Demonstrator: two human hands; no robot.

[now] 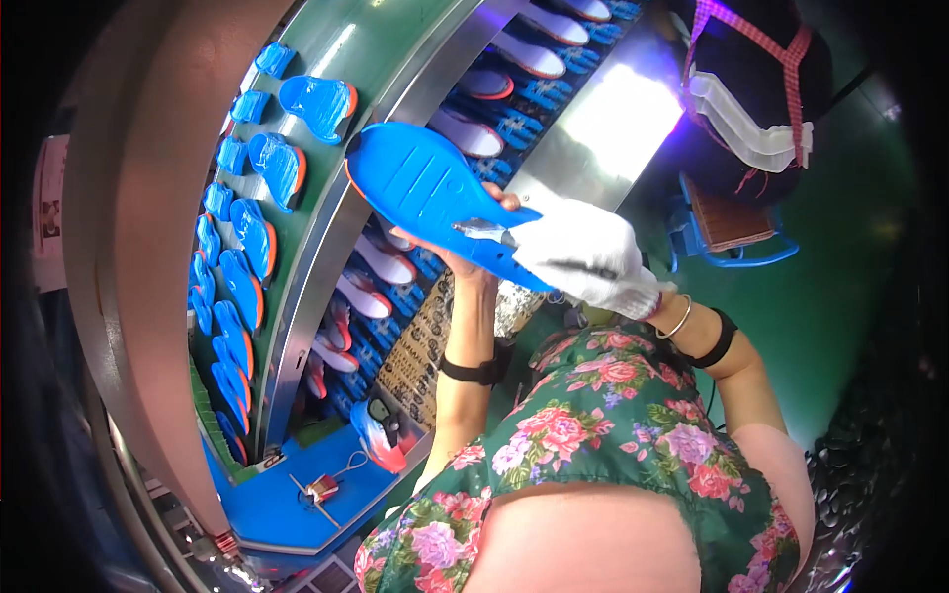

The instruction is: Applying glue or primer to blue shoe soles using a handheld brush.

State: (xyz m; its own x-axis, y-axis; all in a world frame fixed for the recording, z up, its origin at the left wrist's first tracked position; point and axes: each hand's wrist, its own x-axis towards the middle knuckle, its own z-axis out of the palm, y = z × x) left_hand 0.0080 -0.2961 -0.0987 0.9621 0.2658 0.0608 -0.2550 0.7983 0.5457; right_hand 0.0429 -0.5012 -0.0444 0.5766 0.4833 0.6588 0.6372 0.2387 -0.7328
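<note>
A blue shoe sole (410, 178) with an orange-red edge is held up before me, tilted, its ribbed face toward me. My left hand (457, 259) is bare and grips the sole's narrower part from beneath, with fingertips showing past its far edge. On my right hand (583, 255) is a white glove with a dark smudge. Its fingers are closed on a small tool (484, 231) with a shiny metallic tip, lying against the sole's surface. The glove covers the tool's rear part, so its exact kind cannot be made out.
To the left, a green conveyor belt (331, 59) carries several blue soles (255, 237) and smaller blue pieces. Beside it, a rack holds white-and-red soles (381, 259). A blue ledge (287, 519) bears a white, blue and red sole (376, 435). A blue-framed stool (732, 222) stands right, near dark clothing with red checked straps (766, 44).
</note>
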